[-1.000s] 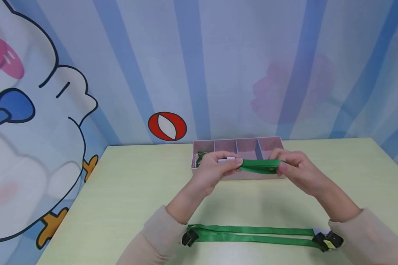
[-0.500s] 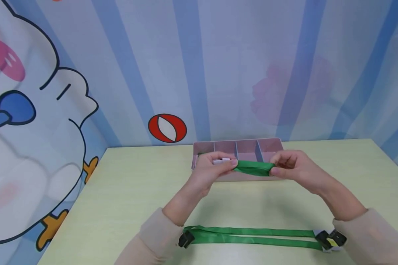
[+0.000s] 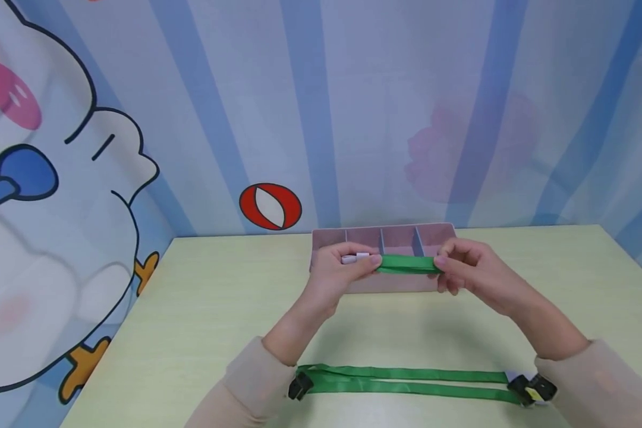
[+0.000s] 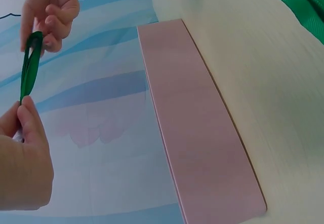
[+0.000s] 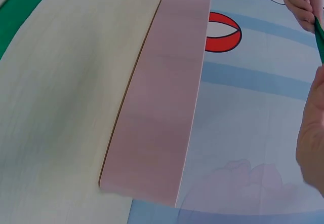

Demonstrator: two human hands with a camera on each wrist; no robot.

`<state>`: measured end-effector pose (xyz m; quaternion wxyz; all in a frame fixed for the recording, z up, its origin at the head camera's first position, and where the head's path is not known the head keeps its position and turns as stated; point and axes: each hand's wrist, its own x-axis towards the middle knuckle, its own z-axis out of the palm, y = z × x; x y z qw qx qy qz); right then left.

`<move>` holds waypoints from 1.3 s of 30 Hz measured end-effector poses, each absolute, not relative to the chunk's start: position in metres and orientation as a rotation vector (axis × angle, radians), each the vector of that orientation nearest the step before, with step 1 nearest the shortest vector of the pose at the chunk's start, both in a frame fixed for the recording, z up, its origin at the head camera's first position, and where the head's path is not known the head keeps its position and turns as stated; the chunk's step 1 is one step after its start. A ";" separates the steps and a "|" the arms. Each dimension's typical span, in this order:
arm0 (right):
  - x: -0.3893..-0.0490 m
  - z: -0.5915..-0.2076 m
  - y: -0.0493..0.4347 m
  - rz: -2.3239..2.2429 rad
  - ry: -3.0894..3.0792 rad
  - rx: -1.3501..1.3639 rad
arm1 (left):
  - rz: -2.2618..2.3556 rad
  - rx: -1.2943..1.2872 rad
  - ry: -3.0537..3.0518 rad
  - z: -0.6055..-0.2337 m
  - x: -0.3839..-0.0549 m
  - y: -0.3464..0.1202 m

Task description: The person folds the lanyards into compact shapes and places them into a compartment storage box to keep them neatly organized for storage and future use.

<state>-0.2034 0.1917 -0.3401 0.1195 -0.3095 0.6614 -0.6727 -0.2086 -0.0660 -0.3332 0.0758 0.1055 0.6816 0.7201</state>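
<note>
A folded green ribbon strap (image 3: 408,264) stretches between my two hands, raised in front of the pink box. My left hand (image 3: 329,279) pinches its left end between thumb and fingers, and a small white piece (image 3: 355,258) sticks out beside that grip. At the other end, my right hand (image 3: 478,276) pinches the fold with thumb and index finger; its other fingers curl below. The left wrist view shows the strap (image 4: 31,72) doubled into a loop between both hands. Only a sliver of the green strap (image 5: 319,36) appears at the right wrist view's edge.
The pink box (image 3: 396,284), with dividers, stands at the table's back against a blue striped backdrop (image 3: 364,119). Nearer me, another green strap (image 3: 406,386) lies lengthwise, with a black buckle (image 3: 301,386) at its left and black fittings (image 3: 532,388) at its right.
Both hands have shifted left with the strap, and the stretch between them is shorter and flatter. My right thumb has moved up over the strap's end.
</note>
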 end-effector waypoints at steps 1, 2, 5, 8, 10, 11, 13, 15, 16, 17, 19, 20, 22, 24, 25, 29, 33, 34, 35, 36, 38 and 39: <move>-0.203 -0.340 0.191 -1.983 1.969 -0.840 | 2.160 0.312 2.050 -0.334 -0.208 -0.066; -0.203 -0.340 0.190 -2.001 1.995 -0.779 | 2.159 0.307 2.056 -0.334 -0.208 -0.066; -0.203 -0.339 0.187 -2.059 2.044 -0.655 | 2.159 0.299 2.059 -0.336 -0.207 -0.067; -0.203 -0.338 0.184 -2.118 2.061 -0.582 | 2.175 0.308 2.044 -0.339 -0.206 -0.067; -0.203 -0.337 0.182 -2.108 2.139 -0.520 | 2.191 0.314 2.037 -0.340 -0.207 -0.066; -0.203 -0.337 0.181 -2.083 2.194 -0.482 | 2.198 0.316 2.038 -0.341 -0.207 -0.066; -0.203 -0.336 0.179 -1.999 2.326 -0.408 | 2.210 0.306 2.043 -0.344 -0.208 -0.064; -0.204 -0.335 0.177 -1.881 2.460 -0.337 | 2.213 0.280 2.053 -0.348 -0.210 -0.062; -0.204 -0.336 0.177 -1.833 2.510 -0.307 | 2.215 0.269 2.055 -0.351 -0.211 -0.060; -0.203 -0.336 0.176 -1.798 2.546 -0.279 | 2.215 0.259 2.056 -0.353 -0.211 -0.059; -0.203 -0.338 0.176 -1.749 2.603 -0.247 | 2.210 0.234 2.068 -0.359 -0.212 -0.056; -0.203 -0.339 0.175 -1.733 2.624 -0.236 | 2.210 0.221 2.070 -0.361 -0.212 -0.054; -0.202 -0.340 0.174 -1.700 2.671 -0.237 | 2.218 0.206 2.071 -0.365 -0.212 -0.051; -0.200 -0.340 0.173 -1.670 2.715 -0.256 | 2.230 0.194 2.070 -0.366 -0.211 -0.048; -0.199 -0.340 0.172 -1.655 2.735 -0.267 | 2.239 0.194 2.065 -0.366 -0.211 -0.047; -0.196 -0.339 0.167 -1.600 2.811 -0.312 | 2.240 0.199 2.082 -0.365 -0.210 -0.045; -0.193 -0.338 0.160 -1.556 2.884 -0.353 | 2.223 0.212 2.129 -0.364 -0.209 -0.043; -0.193 -0.338 0.158 -1.549 2.898 -0.361 | 2.221 0.221 2.135 -0.363 -0.209 -0.043; -0.193 -0.337 0.157 -1.545 2.909 -0.370 | 2.217 0.230 2.141 -0.362 -0.208 -0.042; -0.193 -0.337 0.155 -1.544 2.918 -0.377 | 2.212 0.242 2.150 -0.362 -0.208 -0.041; -0.192 -0.336 0.152 -1.557 2.912 -0.384 | 2.206 0.263 2.154 -0.360 -0.207 -0.038; -0.192 -0.336 0.152 -1.567 2.902 -0.383 | 2.208 0.267 2.152 -0.359 -0.206 -0.037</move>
